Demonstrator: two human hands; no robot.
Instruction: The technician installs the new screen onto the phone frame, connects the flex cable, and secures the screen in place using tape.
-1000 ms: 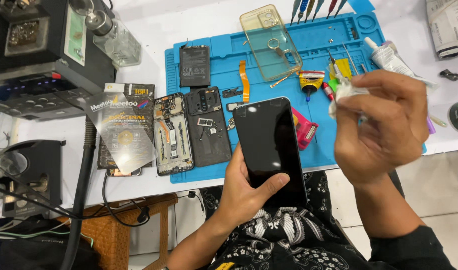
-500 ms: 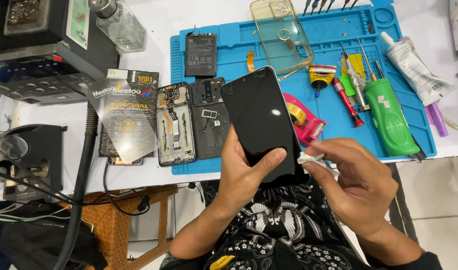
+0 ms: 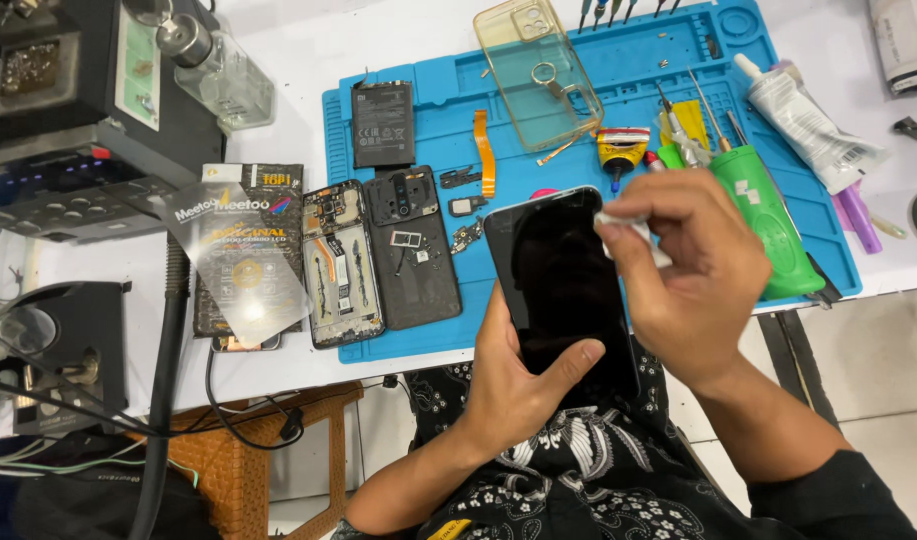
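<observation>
My left hand (image 3: 524,385) holds a black phone screen (image 3: 559,285) from below, thumb across its lower glass. My right hand (image 3: 689,275) pinches a small white wipe (image 3: 624,225) and presses it on the screen's upper right corner. Behind the hands lies a blue repair mat (image 3: 459,110). On the mat rest an opened phone frame (image 3: 341,262), a dark back cover (image 3: 414,250) and a black battery (image 3: 383,124).
A clear yellowish phone case (image 3: 534,70), an orange flex cable (image 3: 484,150), a green bottle (image 3: 764,215), a white tube (image 3: 804,125) and small tools lie on the mat. A screen package with clear film (image 3: 241,255) sits left. Black equipment (image 3: 69,110) and cables (image 3: 164,400) crowd the left side.
My right hand moved from below the screen's right edge up to its top right corner with the wipe. The screen stayed in my left hand.
</observation>
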